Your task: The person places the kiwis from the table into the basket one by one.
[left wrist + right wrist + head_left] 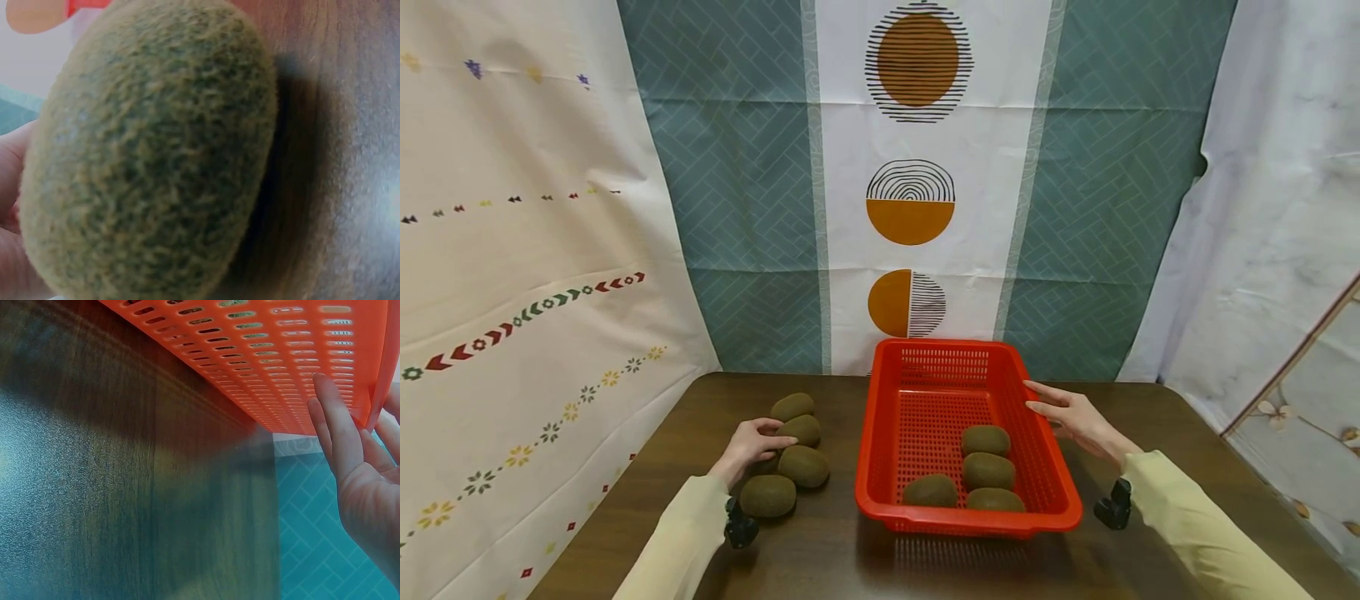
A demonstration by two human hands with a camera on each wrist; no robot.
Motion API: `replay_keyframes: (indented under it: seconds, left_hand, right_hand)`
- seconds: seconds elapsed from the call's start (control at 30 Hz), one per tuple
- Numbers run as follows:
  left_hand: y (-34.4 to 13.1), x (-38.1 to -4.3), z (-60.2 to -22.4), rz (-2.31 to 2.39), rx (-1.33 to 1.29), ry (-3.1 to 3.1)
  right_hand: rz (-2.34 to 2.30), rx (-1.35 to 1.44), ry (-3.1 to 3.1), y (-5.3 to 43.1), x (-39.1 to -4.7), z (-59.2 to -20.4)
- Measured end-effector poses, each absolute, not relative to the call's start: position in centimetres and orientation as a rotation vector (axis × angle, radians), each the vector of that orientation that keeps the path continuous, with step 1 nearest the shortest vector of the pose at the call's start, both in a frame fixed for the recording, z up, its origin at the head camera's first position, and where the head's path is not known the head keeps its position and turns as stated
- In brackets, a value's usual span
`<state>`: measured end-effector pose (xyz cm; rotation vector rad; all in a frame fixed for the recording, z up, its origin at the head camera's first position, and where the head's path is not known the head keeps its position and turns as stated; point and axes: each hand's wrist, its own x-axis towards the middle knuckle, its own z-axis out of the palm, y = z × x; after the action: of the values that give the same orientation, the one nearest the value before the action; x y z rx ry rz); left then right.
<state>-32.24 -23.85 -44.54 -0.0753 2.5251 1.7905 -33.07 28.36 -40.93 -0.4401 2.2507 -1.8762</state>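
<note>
In the head view, my left hand (751, 443) is at a row of brown fuzzy kiwis on the left of the table. Its fingertips are right at the left end of one kiwi (802, 430), with another kiwi (805, 467) just in front. Up close in the left wrist view, a kiwi (150, 150) hides most of that hand; I cannot tell if its fingers pinch one. My right hand (1078, 421) touches the right rim of a red plastic basket (867, 454). In the right wrist view, two straight fingers (340, 425) lie along the slotted outer wall.
Several kiwis, among them a front one (931, 492), lie in the basket's front and right part. More kiwis are at the far end (792, 406) and near end (767, 497) of the left row. A patterned cloth (745, 208) hangs behind the brown wooden table (805, 567).
</note>
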Motion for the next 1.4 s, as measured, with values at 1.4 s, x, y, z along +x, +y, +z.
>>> replay_keyframes:
  seconds: [1.4]
  left_hand:
    - [-21.0,-32.4,-37.8,2.054,0.058,2.392]
  right_hand:
    - [-1.903,-0.462,2.204,28.5,-33.0,-40.9]
